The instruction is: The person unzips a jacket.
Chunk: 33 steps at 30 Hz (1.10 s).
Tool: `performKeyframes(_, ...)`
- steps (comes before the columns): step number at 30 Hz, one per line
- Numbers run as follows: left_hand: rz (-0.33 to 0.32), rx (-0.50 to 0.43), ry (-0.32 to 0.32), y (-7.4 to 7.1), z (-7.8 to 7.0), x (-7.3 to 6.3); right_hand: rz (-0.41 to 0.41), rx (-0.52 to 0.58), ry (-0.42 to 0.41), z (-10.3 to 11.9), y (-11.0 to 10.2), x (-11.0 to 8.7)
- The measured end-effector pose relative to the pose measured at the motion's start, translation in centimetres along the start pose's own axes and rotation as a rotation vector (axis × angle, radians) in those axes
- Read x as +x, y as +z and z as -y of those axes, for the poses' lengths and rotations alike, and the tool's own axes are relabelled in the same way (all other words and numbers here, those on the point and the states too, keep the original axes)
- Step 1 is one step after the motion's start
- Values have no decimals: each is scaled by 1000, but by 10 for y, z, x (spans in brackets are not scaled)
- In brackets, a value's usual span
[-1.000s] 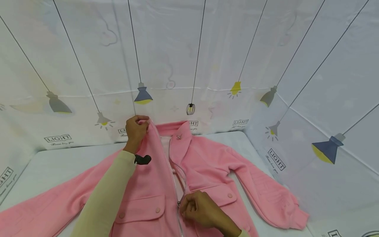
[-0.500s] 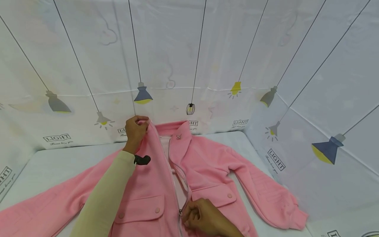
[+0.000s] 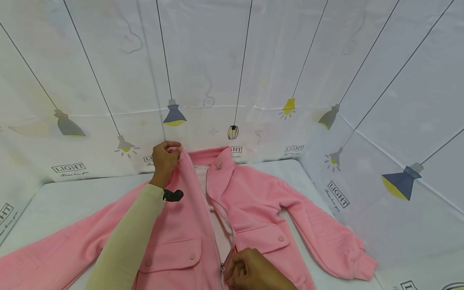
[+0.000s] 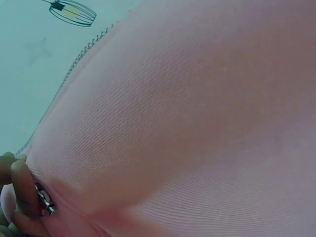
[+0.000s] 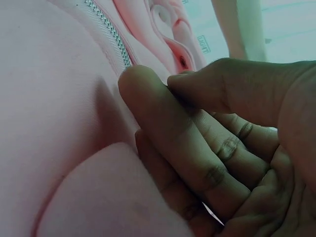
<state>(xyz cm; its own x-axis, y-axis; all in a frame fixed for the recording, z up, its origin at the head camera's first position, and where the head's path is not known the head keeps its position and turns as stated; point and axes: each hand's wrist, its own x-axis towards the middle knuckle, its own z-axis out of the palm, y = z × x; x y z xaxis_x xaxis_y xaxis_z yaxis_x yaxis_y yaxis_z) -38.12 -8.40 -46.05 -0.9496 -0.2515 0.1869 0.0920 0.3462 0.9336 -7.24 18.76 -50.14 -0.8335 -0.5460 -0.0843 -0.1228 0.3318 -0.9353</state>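
Note:
A pink zip-up jacket (image 3: 253,197) lies front up with its sleeves spread, its front parted at the top. My left hand (image 3: 164,163) pinches the left collar tip at the back; in the left wrist view its fingers (image 4: 23,185) sit beside a small metal collar ornament (image 4: 45,200). Low on the front, my right hand (image 3: 251,268) pinches at the zipper slider (image 3: 222,266), the pull hidden by the fingers. Below the slider the zipper is joined. Metal zipper teeth (image 5: 111,32) run up to the right fingertips in the right wrist view.
The jacket lies on a white-covered table (image 3: 83,193). Behind and to the right stand white curtain walls (image 3: 210,52) printed with hanging lamps. A buttoned pocket flap (image 3: 172,255) lies on each side of the zipper. A black wrist device (image 3: 173,195) sits on the left wrist.
My right hand has moved down the jacket front, toward me, and the slider has gone with it. The gap between the front edges reaches lower. The left hand stays at the collar.

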Motion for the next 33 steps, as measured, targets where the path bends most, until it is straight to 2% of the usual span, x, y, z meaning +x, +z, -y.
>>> performKeyframes(6, -4, 0, 12, -1, -2, -1, 34, 75, 36, 0, -1, -3)
performKeyframes(18, -2, 4, 6, -3, -4, -1, 52, 81, 54, -3, -2, -8)
performKeyframes(23, 3, 17, -1, -3, -3, -1, 63, 143, 107, -1, -1, -13)
performKeyframes(27, 9, 15, -3, -3, -2, 1, 76, 239, 159, -1, -1, -16)
performKeyframes(33, 25, 14, -18, -3, -1, 2, 87, 291, 175, -2, -1, -20)
